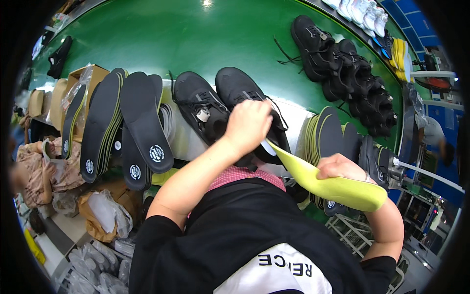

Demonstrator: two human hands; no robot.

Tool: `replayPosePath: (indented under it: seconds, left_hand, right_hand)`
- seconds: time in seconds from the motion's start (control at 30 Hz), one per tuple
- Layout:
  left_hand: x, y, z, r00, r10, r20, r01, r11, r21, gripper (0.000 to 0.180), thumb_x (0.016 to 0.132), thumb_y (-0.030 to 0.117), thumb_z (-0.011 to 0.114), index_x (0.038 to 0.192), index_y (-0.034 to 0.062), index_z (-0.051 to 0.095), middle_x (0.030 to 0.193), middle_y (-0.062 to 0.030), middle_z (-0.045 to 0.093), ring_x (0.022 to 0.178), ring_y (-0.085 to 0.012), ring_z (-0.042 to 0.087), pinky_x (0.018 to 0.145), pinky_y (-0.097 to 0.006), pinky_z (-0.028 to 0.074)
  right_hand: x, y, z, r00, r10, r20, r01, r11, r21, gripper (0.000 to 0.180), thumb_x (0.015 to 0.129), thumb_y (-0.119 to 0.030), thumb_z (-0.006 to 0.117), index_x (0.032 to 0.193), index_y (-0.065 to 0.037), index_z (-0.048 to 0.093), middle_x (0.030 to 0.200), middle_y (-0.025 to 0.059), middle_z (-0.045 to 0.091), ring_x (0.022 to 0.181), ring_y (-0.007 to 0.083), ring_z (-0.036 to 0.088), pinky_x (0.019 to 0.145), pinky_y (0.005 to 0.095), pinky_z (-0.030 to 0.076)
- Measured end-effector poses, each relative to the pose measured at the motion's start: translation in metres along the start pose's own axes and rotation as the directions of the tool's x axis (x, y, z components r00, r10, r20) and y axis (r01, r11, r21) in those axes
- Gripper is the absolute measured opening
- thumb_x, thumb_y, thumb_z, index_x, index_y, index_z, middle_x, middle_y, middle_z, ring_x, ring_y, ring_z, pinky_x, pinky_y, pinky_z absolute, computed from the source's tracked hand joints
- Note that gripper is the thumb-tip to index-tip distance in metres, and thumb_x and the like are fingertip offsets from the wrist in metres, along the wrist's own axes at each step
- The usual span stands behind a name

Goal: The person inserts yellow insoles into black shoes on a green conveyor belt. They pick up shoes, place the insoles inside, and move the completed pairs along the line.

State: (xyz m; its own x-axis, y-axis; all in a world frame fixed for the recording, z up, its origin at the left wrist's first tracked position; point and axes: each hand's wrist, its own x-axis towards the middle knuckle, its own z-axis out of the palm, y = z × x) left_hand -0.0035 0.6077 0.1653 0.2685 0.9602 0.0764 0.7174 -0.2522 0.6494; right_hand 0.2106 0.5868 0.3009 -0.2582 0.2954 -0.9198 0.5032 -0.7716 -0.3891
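A pair of black lace-up shoes stands side by side before me, toes pointing away: the left shoe [196,93] is untouched, and the right shoe [237,83] is under my left hand [249,125]. That hand's fingers are curled closed at the shoe's tongue and opening, and its palm hides what they pinch. My right hand [342,169] grips a yellow-green insole [301,171] around its middle, thumb on the bright face. One narrow end of the insole reaches the right shoe's opening; the wide end tilts out toward my right forearm.
Black insoles with green edges [103,122] are stacked at left, beside an open cardboard box [98,73]. Another insole stack [328,132] stands at right. Several black shoes [352,68] line the green table [220,34] at far right. At far left sits another person [36,171].
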Motion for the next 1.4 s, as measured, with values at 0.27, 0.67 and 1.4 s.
replayPosePath:
  seconds: [0.27,0.67,1.4]
  left_hand:
    - [0.029,-0.026,0.002,0.935,-0.215,0.282,0.346,0.735,-0.584,0.03,0.074,0.02,0.056,0.096,-0.0002,0.058,0.084,-0.0176,0.062,0.081,-0.0261,0.06,0.074,-0.033,0.046]
    - [0.029,-0.034,0.012,0.92,-0.327,0.215,0.39,0.745,-0.541,0.034,0.075,0.023,0.052,0.097,-0.0017,0.059,0.088,-0.0196,0.061,0.087,-0.0296,0.059,0.078,-0.034,0.044]
    - [0.021,-0.019,0.017,0.933,-0.344,0.104,0.353,0.819,-0.452,0.03,0.075,0.024,0.051,0.098,0.0049,0.057,0.088,-0.0174,0.061,0.085,-0.0333,0.058,0.077,-0.041,0.045]
  right_hand:
    - [0.094,0.008,0.042,0.786,-0.598,-0.155,0.134,0.41,-0.902,0.025,0.07,-0.023,0.051,0.07,0.0,0.061,0.075,0.0189,0.055,0.067,0.0313,0.056,0.063,0.0391,0.046]
    - [0.064,0.023,0.041,0.816,-0.519,-0.254,-0.17,0.204,-0.964,0.036,0.062,-0.032,0.06,0.085,-0.005,0.055,0.086,0.0152,0.052,0.081,0.0301,0.055,0.069,0.0422,0.043]
    - [0.178,-0.028,0.013,0.978,0.014,0.206,0.207,-0.052,-0.977,0.038,0.06,-0.029,0.06,0.085,-0.001,0.063,0.09,0.0201,0.061,0.088,0.0355,0.054,0.083,0.0407,0.04]
